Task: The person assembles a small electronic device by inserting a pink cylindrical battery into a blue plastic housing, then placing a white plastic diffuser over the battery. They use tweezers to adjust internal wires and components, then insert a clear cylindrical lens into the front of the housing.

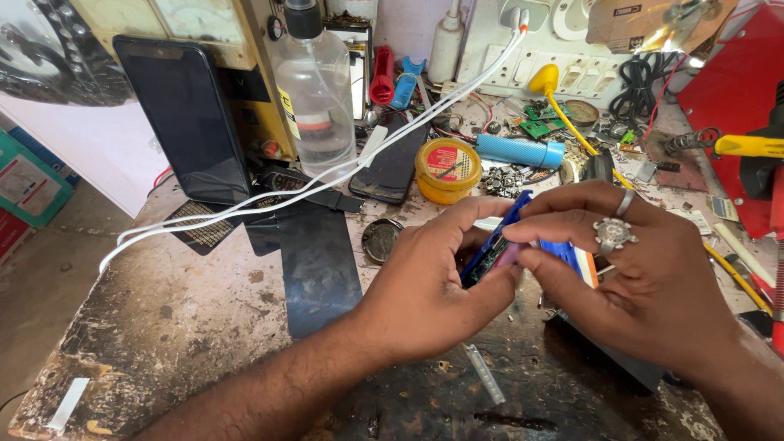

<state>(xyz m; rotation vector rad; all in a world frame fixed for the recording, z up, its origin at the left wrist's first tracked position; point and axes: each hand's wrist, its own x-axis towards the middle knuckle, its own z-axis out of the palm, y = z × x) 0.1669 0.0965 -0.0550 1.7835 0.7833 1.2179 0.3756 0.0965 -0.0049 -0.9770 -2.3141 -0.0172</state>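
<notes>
My left hand (425, 286) and my right hand (645, 269) meet over the worn workbench (188, 327), both gripping a small blue phone-like device (498, 241) held on edge. The left fingers cup its lower side; the right thumb and forefinger pinch its upper edge. A ring with a silver ornament sits on my right hand. Most of the device is hidden by the fingers.
A black phone (184, 118) leans upright at the back left beside a clear liquid bottle (318, 98). White cables (327, 171) cross the bench. A yellow round tin (447, 169), a blue cylinder (518, 151), another dark phone (392, 167), a black mat (314, 265) and scattered parts lie behind the hands.
</notes>
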